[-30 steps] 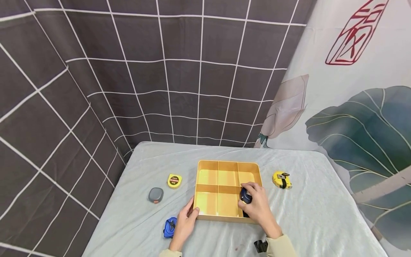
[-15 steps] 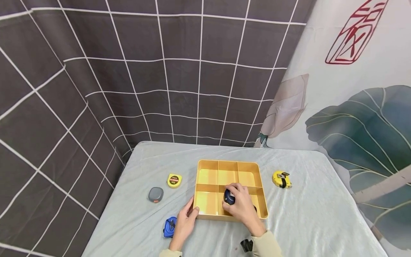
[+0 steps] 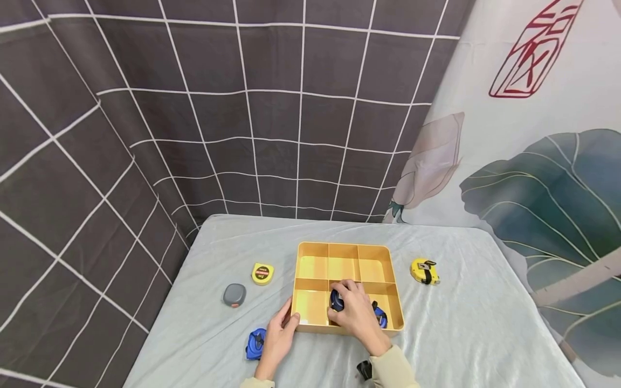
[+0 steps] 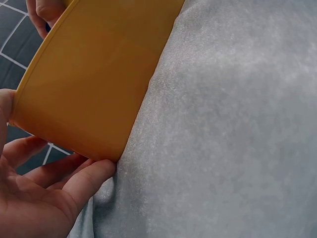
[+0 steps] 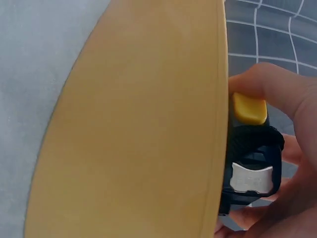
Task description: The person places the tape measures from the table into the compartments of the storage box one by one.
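A yellow divided box (image 3: 315,328) rests on the cloth-covered table in the head view. At its front left corner my left hand (image 3: 280,337) grips it, thumb at the rim and fingers along the outside. My right hand (image 3: 356,318) holds a dark blue tape measure (image 3: 336,300) between thumb and fingers, inside the front middle compartment. In the right wrist view, that tape measure (image 5: 255,148) shows a yellow button, a black strap and a silver end hook beyond the box wall. A blue and black tape measure (image 3: 380,317) lies in the front right compartment.
Left of the box are a yellow tape measure (image 3: 262,274), a grey rounded one (image 3: 234,295) and a blue one (image 3: 255,344) beside my left wrist. Another yellow tape measure (image 3: 425,271) lies to the right. Dark gridded cloth (image 3: 271,118) hangs behind the table.
My right hand has carried the dark blue tape measure leftward from the front right compartment to the front middle one. The blue tape measure at right has come into view. My left hand has stayed put.
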The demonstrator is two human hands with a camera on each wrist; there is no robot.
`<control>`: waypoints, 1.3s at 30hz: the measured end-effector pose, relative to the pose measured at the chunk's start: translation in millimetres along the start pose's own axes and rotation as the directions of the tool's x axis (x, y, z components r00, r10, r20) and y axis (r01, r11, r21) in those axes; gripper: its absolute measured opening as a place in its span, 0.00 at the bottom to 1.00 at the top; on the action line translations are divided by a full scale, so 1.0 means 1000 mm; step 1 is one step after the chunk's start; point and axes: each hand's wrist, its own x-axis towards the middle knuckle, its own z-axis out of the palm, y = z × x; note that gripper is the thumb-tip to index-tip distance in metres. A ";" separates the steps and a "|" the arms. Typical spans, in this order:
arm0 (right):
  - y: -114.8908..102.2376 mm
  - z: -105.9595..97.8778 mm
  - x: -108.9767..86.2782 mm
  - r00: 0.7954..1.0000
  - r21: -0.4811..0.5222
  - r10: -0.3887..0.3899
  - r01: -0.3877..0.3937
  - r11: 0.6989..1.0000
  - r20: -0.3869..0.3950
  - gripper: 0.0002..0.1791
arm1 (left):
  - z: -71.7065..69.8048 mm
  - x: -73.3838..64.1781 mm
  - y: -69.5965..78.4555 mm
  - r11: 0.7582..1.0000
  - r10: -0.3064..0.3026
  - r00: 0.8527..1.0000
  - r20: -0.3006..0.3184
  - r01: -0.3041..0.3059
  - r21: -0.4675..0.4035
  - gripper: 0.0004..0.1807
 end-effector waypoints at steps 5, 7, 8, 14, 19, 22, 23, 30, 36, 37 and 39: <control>0.001 -0.005 -0.001 0.998 -0.019 -0.003 0.004 1.000 0.065 0.24 | -0.001 -0.001 0.009 0.999 -0.035 0.999 0.022 0.035 -0.016 0.26; 0.002 -0.006 -0.002 0.995 -0.036 -0.026 0.029 0.999 0.094 0.24 | -0.002 -0.002 0.018 0.999 -0.041 0.999 0.027 0.042 -0.018 0.25; 0.003 -0.006 -0.001 0.993 -0.043 -0.042 0.047 0.998 0.107 0.24 | -0.003 -0.004 0.023 0.999 -0.045 0.999 0.027 0.045 -0.021 0.25; 0.002 -0.002 0.001 0.988 -0.049 -0.081 0.088 0.995 0.133 0.25 | -0.006 -0.008 0.037 0.998 -0.057 0.998 0.020 0.057 -0.007 0.25; 0.000 0.003 0.006 0.987 -0.053 -0.052 0.061 0.997 0.154 0.25 | -0.006 -0.009 0.037 0.998 -0.058 0.998 0.004 0.058 -0.008 0.25; 0.000 0.006 0.007 0.985 -0.061 -0.031 0.042 0.997 0.172 0.25 | -0.006 -0.009 0.037 0.998 -0.057 0.998 0.006 0.057 -0.008 0.25; 0.000 0.007 0.008 0.984 -0.058 -0.023 0.034 0.998 0.179 0.26 | -0.006 -0.009 0.037 0.998 -0.058 0.998 0.006 0.058 -0.009 0.25; 0.005 0.016 0.009 0.977 -0.045 -0.008 0.018 0.999 0.215 0.29 | -0.004 -0.009 0.036 0.998 -0.060 0.998 0.002 0.060 -0.012 0.25; 0.009 0.024 0.008 0.968 -0.007 0.026 -0.025 1.000 0.248 0.30 | -0.005 -0.009 0.037 0.998 -0.065 0.998 -0.003 0.065 0.002 0.25; 0.010 0.025 0.008 0.967 0.003 0.036 -0.038 0.999 0.250 0.30 | -0.005 -0.008 0.037 0.998 -0.063 0.998 -0.005 0.063 0.006 0.25; 0.011 0.027 0.008 0.966 0.022 0.051 -0.059 0.998 0.254 0.30 | -0.005 -0.008 0.038 0.998 -0.064 0.998 -0.005 0.064 0.011 0.25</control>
